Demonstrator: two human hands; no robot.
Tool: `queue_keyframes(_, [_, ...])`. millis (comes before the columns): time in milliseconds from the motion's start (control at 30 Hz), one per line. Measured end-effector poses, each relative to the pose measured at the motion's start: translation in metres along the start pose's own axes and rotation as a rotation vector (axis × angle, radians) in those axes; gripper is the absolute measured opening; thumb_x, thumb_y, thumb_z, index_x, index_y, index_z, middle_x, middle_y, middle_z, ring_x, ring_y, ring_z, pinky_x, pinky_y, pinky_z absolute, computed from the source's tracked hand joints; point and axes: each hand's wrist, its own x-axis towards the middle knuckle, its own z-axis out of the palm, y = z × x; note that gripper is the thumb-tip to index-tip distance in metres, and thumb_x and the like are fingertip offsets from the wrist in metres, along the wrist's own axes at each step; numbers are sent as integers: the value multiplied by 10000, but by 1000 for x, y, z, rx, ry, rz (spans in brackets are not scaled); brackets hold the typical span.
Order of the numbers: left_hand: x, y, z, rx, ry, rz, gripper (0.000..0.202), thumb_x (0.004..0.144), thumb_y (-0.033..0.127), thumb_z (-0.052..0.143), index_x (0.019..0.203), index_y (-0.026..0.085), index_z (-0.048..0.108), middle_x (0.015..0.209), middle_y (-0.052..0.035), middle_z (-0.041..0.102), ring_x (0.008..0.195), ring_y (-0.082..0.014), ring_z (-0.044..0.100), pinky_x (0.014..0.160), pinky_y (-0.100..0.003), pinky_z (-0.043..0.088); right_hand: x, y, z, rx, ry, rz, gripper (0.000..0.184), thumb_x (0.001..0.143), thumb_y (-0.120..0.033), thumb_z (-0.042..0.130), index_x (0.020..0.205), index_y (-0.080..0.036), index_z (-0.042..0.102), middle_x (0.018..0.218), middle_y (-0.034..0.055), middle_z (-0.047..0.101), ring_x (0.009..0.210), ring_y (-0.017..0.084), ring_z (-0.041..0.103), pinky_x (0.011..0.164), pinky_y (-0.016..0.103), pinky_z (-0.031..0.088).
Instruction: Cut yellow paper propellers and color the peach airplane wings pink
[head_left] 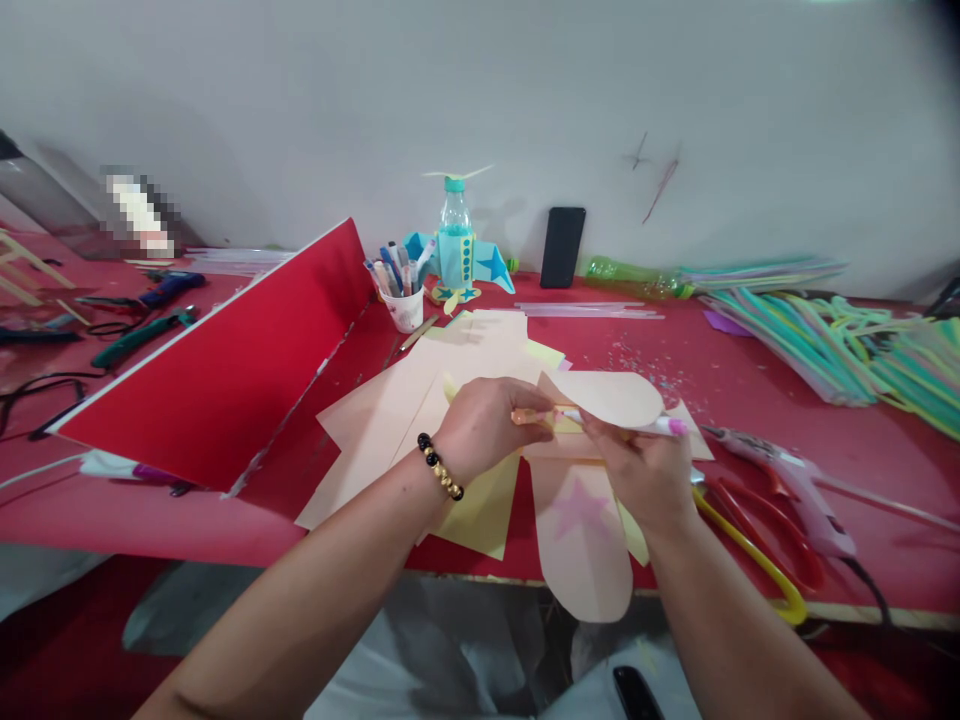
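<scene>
My left hand (487, 430), with a black and gold bead bracelet on its wrist, grips the orange end of a white marker (600, 419) with a pink tip. My right hand (637, 475) closes on the marker's white body, just below a rounded peach paper cutout (607, 396). The cutout's lower part is hidden behind my fingers. Under my hands lie loose peach paper sheets (375, 450) and a yellow paper sheet (480, 505). A long peach paper piece with a pink star (581, 540) hangs toward the table's front edge, below my right hand.
The red table (465, 545) holds a standing red board (217, 370), a cup of pens (405, 305), a bottle rocket craft (457, 245), and a black phone (562, 247). Yellow-handled scissors (757, 550), a glue gun (795, 485), and bundled coloured straws (817, 340) lie right.
</scene>
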Motion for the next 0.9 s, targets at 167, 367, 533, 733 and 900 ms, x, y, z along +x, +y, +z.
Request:
queue_keyframes(167, [0,-1,1,-15,-2,29,216,721,269,765,937,273,761,1035,-8,740,955,-197,677,843,-283,518,1,-3,-2,-3,-40,-30,87,784,-243,663,727,-195,707,796,81,749,775,266,693,715,386,544])
queue_keyframes(367, [0,0,-1,14,-3,43,241,739,297,752,979,276,750,1019,3,740,929,-191,676,806,-273,506,1,-10,-5,78,-76,8,94,823,-259,645,864,-194,699,848,64,720,818,235,668,748,372,516])
queue_keyframes(533, [-1,0,-1,10,11,-27,386,714,349,775,1086,262,723,1049,-9,732,940,-196,667,822,-275,499,3,-16,-5,107,-103,55,133,861,-305,611,785,-195,619,707,-1,599,637,150,569,597,293,443])
queue_keyframes(733, [-1,0,-1,56,-8,-24,352,730,361,764,1069,273,734,960,-7,738,886,-188,662,817,-278,494,2,-12,-3,63,-113,43,111,867,-316,619,825,-213,623,754,1,613,706,161,585,651,299,442])
queue_keyframes(900, [0,0,-2,94,-29,0,315,749,380,746,1050,287,739,861,3,715,803,-168,648,742,-261,482,3,-13,-4,30,-158,20,116,870,-324,613,828,-217,628,767,8,620,743,176,593,665,307,440])
